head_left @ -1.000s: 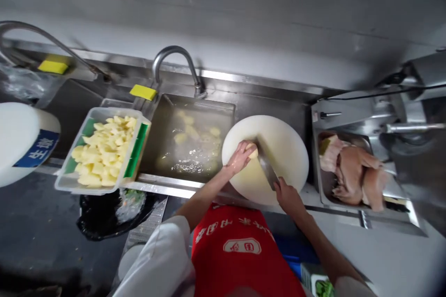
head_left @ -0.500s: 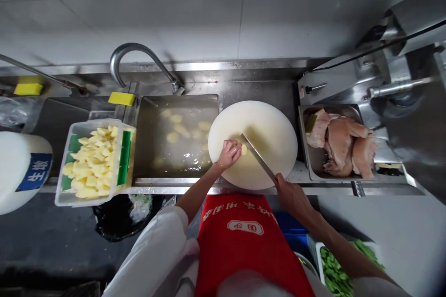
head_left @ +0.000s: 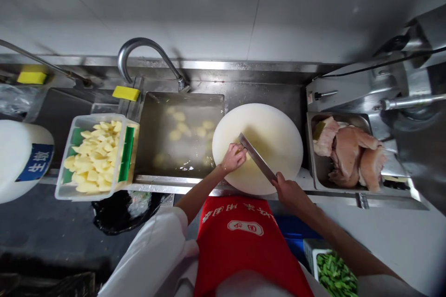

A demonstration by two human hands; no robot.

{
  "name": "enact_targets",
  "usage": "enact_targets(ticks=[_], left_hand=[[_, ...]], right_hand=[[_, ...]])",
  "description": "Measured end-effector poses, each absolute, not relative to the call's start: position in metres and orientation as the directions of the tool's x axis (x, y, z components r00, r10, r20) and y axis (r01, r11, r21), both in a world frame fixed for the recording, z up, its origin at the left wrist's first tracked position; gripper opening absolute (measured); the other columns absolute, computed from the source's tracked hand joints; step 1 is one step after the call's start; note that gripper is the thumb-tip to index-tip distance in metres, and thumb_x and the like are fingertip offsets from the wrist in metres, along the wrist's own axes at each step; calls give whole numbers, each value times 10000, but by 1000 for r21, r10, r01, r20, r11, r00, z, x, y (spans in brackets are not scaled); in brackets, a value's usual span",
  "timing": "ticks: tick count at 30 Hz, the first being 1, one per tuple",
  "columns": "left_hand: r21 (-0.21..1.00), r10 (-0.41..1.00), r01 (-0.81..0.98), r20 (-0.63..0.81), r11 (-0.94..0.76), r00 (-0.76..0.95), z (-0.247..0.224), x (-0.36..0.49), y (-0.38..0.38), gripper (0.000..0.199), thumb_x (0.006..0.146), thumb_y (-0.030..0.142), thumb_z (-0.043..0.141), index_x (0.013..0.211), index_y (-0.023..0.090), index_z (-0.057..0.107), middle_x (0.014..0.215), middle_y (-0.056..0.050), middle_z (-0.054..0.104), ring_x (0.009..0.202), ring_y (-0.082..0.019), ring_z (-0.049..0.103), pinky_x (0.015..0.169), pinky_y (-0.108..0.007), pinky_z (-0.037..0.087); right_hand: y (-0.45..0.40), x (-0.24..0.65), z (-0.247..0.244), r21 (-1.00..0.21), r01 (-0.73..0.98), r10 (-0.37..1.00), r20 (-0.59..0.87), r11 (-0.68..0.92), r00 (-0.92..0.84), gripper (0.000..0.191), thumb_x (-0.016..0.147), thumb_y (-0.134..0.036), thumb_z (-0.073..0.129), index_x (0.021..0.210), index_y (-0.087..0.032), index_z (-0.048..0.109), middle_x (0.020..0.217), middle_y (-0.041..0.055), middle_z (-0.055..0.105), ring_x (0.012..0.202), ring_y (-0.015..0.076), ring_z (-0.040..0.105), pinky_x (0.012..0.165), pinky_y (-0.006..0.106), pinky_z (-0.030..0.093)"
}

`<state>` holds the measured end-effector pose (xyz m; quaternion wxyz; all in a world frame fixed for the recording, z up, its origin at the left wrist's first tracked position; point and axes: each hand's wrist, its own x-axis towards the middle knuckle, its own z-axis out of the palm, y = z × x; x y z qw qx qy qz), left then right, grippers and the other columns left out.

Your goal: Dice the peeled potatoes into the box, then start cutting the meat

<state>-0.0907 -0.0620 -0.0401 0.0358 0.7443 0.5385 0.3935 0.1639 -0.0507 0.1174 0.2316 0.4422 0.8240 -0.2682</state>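
Note:
On the round white cutting board, my left hand has its fingers curled over a peeled potato, most of which is hidden. My right hand grips the handle of a kitchen knife. The blade slants from lower right to upper left, with its far end close beside my left fingers and against the potato. To the left, a sink of cloudy water holds several peeled potatoes. Farther left stands a clear plastic tub full of cut potato chunks.
A curved faucet rises behind the sink, near a yellow sponge. At the right, a metal tray holds large pieces of raw meat. Leafy greens sit in a bin low on the right. A white bucket stands far left.
The knife blade has moved left relative to the board and now covers more of the potato beside my left fingers. The whole view has shifted slightly.

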Motion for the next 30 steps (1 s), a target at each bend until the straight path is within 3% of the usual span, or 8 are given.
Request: enact_targets(ticks=[11,18,24,30], left_hand=[[536,900,768,419,-352,120,-45,-92,-66,211,979,243,490,1097,182,654,1097,-130,612,1044,-238,548,900,-453,492],[537,907,768,401,-348,130,-38,-83,-53,163,982,251,519,1045,175,649,1106,-124,627,1109,-234,543,978,-465,453],[540,916,758,356,-365,187,-42,-73,-53,246,1015,320,473,1069,183,671,1132,-110,632,1129,-226,540,1008,-449,437],[508,950,810,249,-294,189,-44,-60,-45,235,981,364,543,1080,221,701,1143,-113,625,1158,-274,509,980,-472,424]], right_hand=[[-13,83,69,-272,837,590,-607,476,-533,275,1058,-239,303,1110,-114,543,927,161,722,858,233,701,664,284,347],[5,109,57,-371,809,624,-515,456,-588,288,1049,-334,343,1050,-167,577,900,109,720,859,232,680,677,273,339],[-8,112,51,-337,842,653,-531,422,-540,290,1041,-295,339,1100,-142,577,887,121,717,809,219,670,658,280,316],[2,136,71,-326,836,676,-491,442,-549,275,1033,-335,371,1006,-170,590,845,102,703,790,215,657,636,275,319]])
